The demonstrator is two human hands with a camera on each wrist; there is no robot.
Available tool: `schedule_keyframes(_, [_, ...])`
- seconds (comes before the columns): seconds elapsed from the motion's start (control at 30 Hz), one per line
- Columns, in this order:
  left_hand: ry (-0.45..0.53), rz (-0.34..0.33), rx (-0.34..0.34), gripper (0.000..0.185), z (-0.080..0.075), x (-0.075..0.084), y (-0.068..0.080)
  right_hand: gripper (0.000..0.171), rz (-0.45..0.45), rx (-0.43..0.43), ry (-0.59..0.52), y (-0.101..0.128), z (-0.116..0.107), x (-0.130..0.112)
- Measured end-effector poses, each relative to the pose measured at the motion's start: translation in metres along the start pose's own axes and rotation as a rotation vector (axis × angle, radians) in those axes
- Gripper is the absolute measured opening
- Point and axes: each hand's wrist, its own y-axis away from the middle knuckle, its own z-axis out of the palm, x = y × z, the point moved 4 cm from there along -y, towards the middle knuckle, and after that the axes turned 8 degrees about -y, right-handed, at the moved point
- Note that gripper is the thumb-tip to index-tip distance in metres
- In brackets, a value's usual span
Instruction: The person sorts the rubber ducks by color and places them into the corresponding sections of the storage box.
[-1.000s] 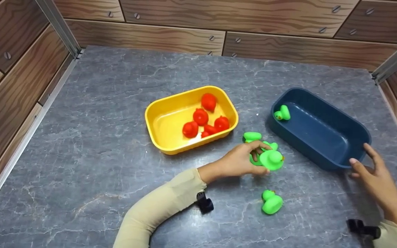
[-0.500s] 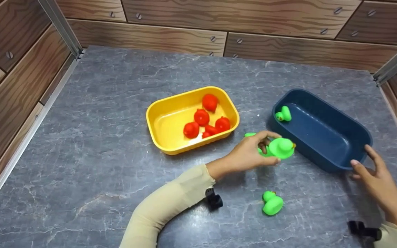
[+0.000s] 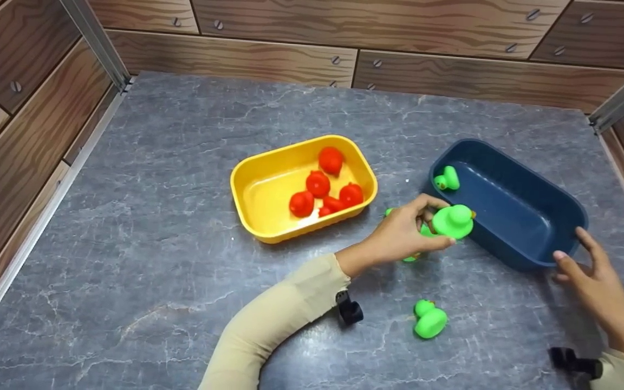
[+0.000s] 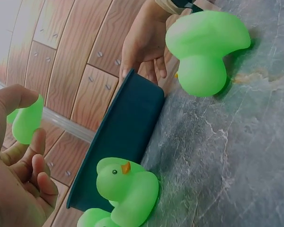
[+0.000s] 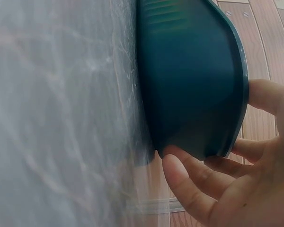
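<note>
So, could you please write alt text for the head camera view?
A left hand holds a green duck over the rim of a dark blue tub, which the right hand steadies. Another duck sits inside it; red ducks fill a yellow tub.

Left hand (image 3: 398, 235) pinches green duck (image 3: 453, 221) at blue tub (image 3: 528, 238) rim; right hand (image 3: 593, 281) touches the tub's near end.

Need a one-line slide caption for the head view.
Left hand holds a green duck at the blue bin's rim; right hand steadies the bin; red ducks fill the yellow bin.
</note>
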Motion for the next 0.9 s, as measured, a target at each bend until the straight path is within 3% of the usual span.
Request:
schedule_keyframes(0.67, [-0.111,-0.029,0.062,0.051,0.023,0.007,-0.027,0.074,-0.031,-0.006,-0.036,0.009,0.003,-0.015])
schedule_keyframes(0.9, [-0.105,-0.057,0.083,0.051,0.029,0.003,-0.033,0.074,-0.048,-0.023,-0.053,0.008,0.003,-0.021])
